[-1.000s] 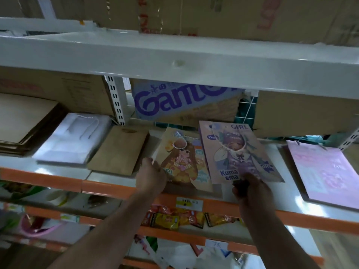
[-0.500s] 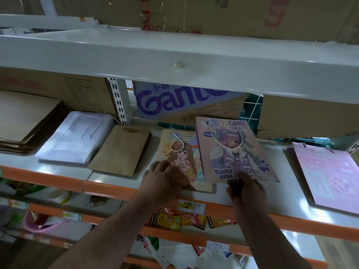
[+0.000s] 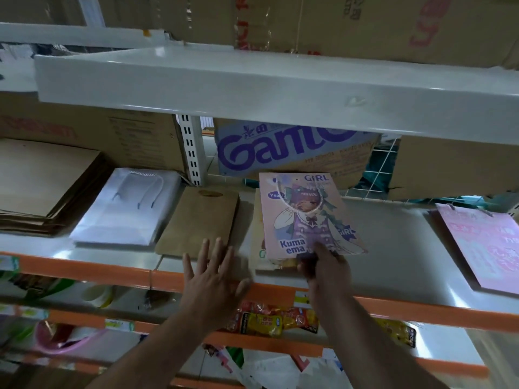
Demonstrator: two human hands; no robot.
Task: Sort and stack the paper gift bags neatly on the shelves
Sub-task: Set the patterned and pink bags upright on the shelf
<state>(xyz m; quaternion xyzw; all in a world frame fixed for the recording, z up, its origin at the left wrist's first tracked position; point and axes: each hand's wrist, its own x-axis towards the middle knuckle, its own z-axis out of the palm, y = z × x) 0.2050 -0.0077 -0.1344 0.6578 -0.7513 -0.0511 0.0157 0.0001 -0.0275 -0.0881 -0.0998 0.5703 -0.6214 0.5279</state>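
The right hand [image 3: 327, 272] pinches the bottom edge of the purple girl bag [image 3: 306, 217], which lies on a cream bag [image 3: 257, 248] on the shelf [image 3: 393, 242]. The left hand [image 3: 216, 279] has its fingers spread wide

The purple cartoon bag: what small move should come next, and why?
Probably slide the purple cartoon bag slightly left to square it: the right hand pinches its bottom edge, and the bag beneath peeks out on its left.

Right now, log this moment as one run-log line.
left hand: open, at shelf edge | right hand: pinches purple GIRL gift bag | placement: atop another printed bag
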